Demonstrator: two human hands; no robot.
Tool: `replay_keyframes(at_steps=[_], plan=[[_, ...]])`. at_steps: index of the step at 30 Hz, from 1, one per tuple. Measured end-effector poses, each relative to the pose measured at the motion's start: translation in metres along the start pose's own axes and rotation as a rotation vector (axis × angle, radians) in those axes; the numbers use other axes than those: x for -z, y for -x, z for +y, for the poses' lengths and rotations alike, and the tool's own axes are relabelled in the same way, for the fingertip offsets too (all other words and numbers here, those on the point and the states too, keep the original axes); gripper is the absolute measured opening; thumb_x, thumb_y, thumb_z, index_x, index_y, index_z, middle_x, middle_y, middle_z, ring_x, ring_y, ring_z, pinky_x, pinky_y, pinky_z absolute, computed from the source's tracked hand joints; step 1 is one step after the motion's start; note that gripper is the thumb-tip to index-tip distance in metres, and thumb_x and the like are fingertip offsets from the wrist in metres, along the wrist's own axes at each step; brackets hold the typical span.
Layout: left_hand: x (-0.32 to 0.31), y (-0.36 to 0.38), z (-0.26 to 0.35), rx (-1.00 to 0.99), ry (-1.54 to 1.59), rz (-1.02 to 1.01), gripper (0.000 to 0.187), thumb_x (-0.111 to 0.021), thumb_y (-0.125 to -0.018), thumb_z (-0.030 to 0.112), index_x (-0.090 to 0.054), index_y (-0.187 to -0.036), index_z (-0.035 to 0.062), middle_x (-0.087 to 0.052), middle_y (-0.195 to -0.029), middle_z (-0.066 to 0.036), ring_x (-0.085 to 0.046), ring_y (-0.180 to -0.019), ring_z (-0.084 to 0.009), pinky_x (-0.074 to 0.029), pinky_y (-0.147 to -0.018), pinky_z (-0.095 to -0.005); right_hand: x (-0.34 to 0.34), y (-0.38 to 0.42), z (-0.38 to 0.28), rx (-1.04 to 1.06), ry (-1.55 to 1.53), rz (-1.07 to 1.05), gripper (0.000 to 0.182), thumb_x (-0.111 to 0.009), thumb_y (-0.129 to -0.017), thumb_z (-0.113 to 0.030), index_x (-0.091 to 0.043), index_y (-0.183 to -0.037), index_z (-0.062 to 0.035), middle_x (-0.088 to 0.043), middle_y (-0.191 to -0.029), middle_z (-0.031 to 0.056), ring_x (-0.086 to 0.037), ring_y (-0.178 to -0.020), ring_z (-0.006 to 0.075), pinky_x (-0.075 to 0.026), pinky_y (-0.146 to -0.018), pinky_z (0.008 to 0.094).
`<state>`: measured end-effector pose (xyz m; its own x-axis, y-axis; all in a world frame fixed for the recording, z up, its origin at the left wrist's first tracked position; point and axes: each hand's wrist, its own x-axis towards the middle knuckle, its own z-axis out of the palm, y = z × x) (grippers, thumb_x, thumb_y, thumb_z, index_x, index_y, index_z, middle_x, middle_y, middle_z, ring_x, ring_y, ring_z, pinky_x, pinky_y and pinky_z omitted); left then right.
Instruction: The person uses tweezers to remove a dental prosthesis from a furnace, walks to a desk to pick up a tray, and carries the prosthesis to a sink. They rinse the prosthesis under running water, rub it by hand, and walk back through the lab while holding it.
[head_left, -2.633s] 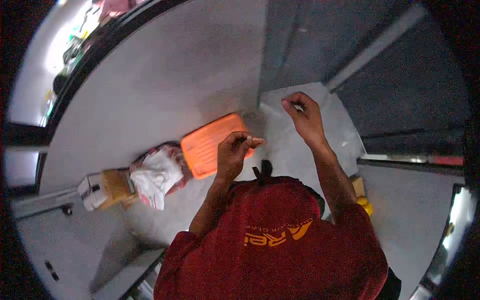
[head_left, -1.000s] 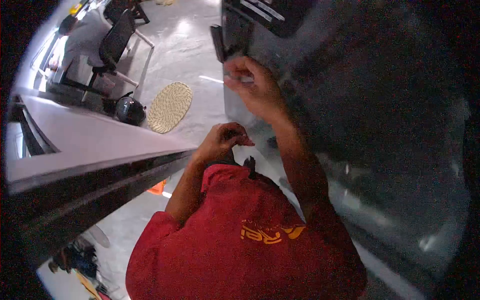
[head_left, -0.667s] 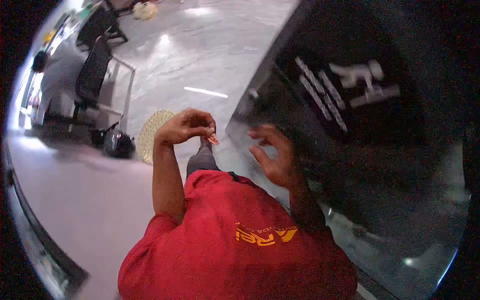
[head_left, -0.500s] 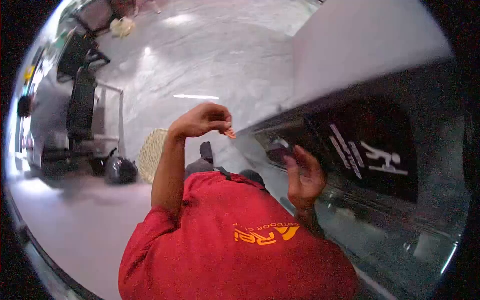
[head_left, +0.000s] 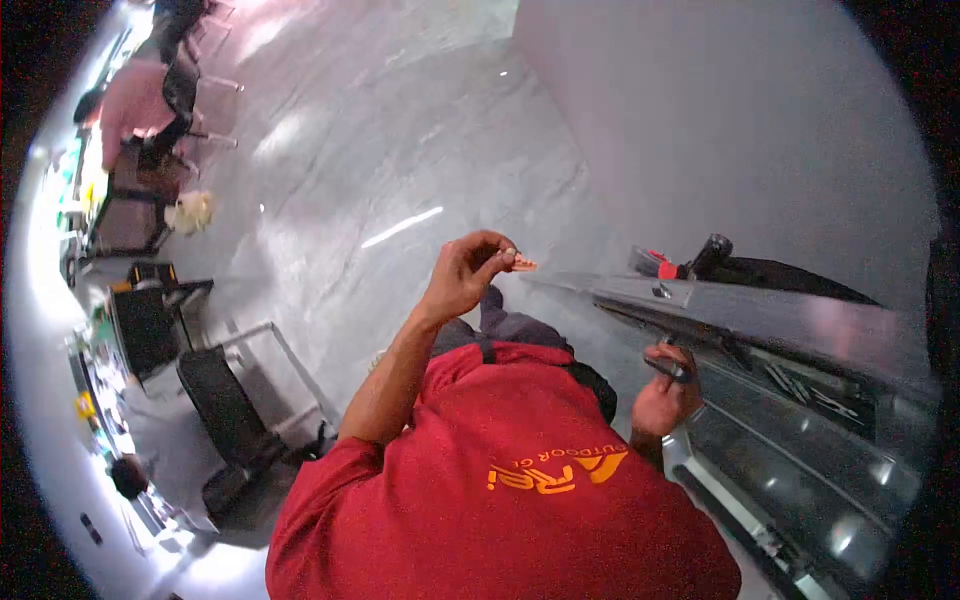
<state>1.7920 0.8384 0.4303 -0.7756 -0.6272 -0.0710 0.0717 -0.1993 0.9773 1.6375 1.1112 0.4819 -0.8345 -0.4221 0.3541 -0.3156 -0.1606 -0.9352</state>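
Note:
My left hand (head_left: 470, 275) is closed in a pinch out in front of me. Between its fingertips sits a small orange piece (head_left: 524, 264) with an uneven edge, too small to name. Lower and to the right, my right hand (head_left: 665, 398) curls its fingers around a dark rounded object (head_left: 668, 368) with a pale rim; its kind cannot be made out. That hand is close beside a long glass-sided case (head_left: 760, 440). The hands are well apart from each other.
A raised ledge (head_left: 740, 295) borders the case, with a red and black item (head_left: 655, 265) behind it. Black chairs (head_left: 220, 400) line the left side near a bright counter, where a person (head_left: 135, 110) sits. Grey floor (head_left: 380, 140) stretches ahead, beside a pale wall (head_left: 720, 120).
My view has turned, and the chairs and case have shifted in it. Both hands appear further right, the right one lower too. The orange piece stays pinched in my left hand.

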Motion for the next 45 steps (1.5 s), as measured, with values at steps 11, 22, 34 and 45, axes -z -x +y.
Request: replay_keyframes(at_steps=[11, 22, 34, 45], plan=[[0.121, -0.159, 0.083, -0.081, -0.11, -0.112, 0.009, -0.059, -0.096, -0.001, -0.062, -0.101, -0.0066, -0.067, -0.098, -0.012, -0.067, -0.093, -0.0186, -0.054, -0.087, -0.0322, -0.122, 0.024, -0.057, 0.271, 0.417, 0.622, 0.049, -0.055, -0.096, -0.048, -0.058, -0.109, -0.0005, -0.061, -0.103, 0.0116, -0.059, -0.09, 0.0249, -0.048, -0.076, 0.0374], [0.026, -0.184, 0.044, -0.077, -0.129, -0.653, 0.008, -0.058, -0.093, -0.008, -0.059, -0.102, -0.0072, -0.065, -0.1, -0.014, -0.065, -0.096, -0.0194, -0.053, -0.091, -0.0341, -0.114, 0.185, -0.077, -0.11, 0.868, 1.76, 0.029, -0.06, -0.092, -0.03, -0.049, -0.109, -0.0084, -0.055, -0.105, 0.0081, -0.052, -0.087, 0.0178, -0.043, -0.068, 0.0338], [0.014, -0.199, 0.031, -0.022, -0.119, -0.862, 0.005, -0.059, -0.096, -0.002, -0.059, -0.1, -0.0053, -0.067, -0.1, -0.015, -0.064, -0.097, -0.0188, -0.053, -0.088, -0.0324, -0.096, 0.163, -0.106, -0.014, 2.031, 1.556, 0.023, -0.07, -0.09, -0.022, -0.065, -0.095, 0.0003, -0.063, -0.082, 0.0121, -0.06, -0.069, 0.023, -0.05, -0.057, 0.0335], [0.005, -0.197, 0.027, -0.022, -0.101, -0.908, 0.006, -0.056, -0.097, -0.004, -0.059, -0.101, -0.0074, -0.065, -0.097, -0.014, -0.064, -0.093, -0.0192, -0.055, -0.089, -0.0386, -0.013, 0.227, -0.097, 0.124, 1.505, 1.903, 0.033, -0.076, -0.085, -0.021, -0.064, -0.102, 0.0052, -0.066, -0.095, 0.0158, -0.062, -0.078, 0.0267, -0.054, -0.067, 0.0376]])
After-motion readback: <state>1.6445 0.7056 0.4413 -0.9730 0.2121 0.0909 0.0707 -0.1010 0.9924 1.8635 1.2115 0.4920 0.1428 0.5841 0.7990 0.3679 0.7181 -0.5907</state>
